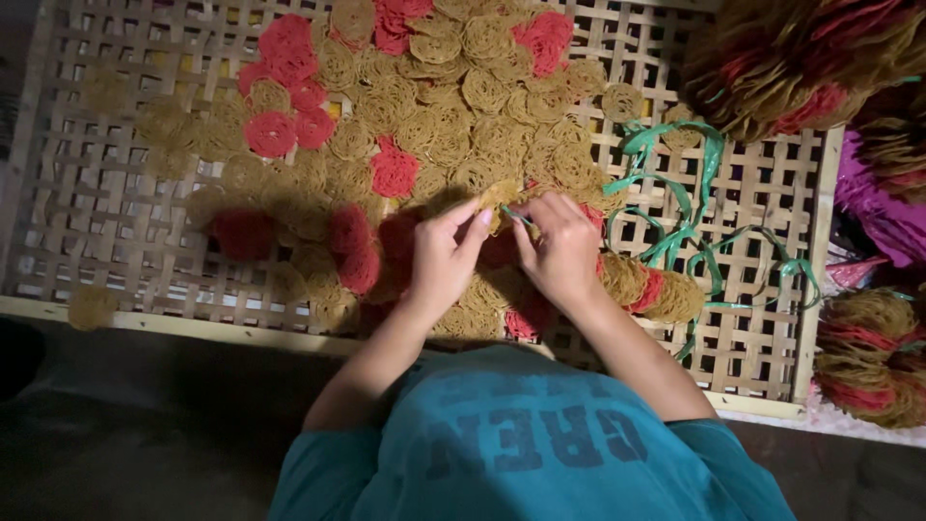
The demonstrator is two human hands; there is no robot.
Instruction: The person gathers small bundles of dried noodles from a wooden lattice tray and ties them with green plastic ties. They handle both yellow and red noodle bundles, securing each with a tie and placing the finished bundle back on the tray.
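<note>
1. I see my left hand [442,253] near the middle of the woven bamboo tray [116,251], its fingers curled and pinched on the tan noodle-like disc [500,196] held between both hands.
2. My right hand [561,249] is just beside the left, almost touching it. Its grip is closed tight, thumb and forefinger pinching a thin green strip [517,216] against the same disc.
3. That disc sits at the fingertips, raised slightly over the heap, on the far side of both hands.
4. Under and around the hands lies a spread of round lacy crackers, mostly tan [453,116], with red ones [280,87] scattered among them, thickest toward the far left and far middle of the tray.
5. Just right of my right wrist rests a tied stack of tan and red discs [656,289], lying on its side on the tray.
6. Loose green plastic ties [675,193] curl over the bare slats to the right of the hands.
7. Further right, off the tray, are finished bundles: one large at the far right [801,58] and one at the near right [868,357].
8. The near edge shows my teal shirt [521,444]; the lighting is dim, so I cannot tell how the strip is wound.
</note>
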